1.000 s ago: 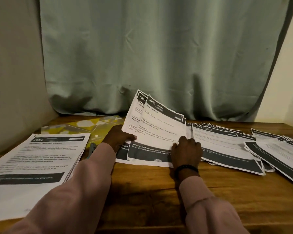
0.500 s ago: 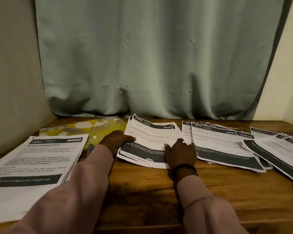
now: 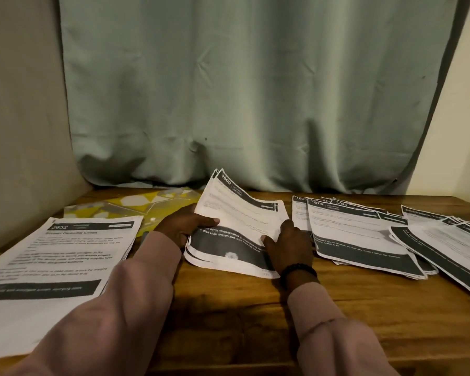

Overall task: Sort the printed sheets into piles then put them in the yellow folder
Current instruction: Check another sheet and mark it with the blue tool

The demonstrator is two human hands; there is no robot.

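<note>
Sorting's prob mostly done imo: sheets lie in about four piles on the table (image 3: 228,308). Left hand (image 3: 185,226) grips the middle pile (image 3: 239,226) w/ thumb on top, right hand (image 3: 288,245) presses flat on it. Yellow folder (image 3: 136,204) sits behind-left, nothing filed afaict.

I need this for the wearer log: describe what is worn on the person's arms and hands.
Both arms are covered by long, loose sleeves in a dusty pink-beige knit that end at the wrists. The right wrist carries a dark beaded bracelet just above the right sleeve. The left sleeve has no markings. Both hands are bare: no gloves, and no rings show.
</note>
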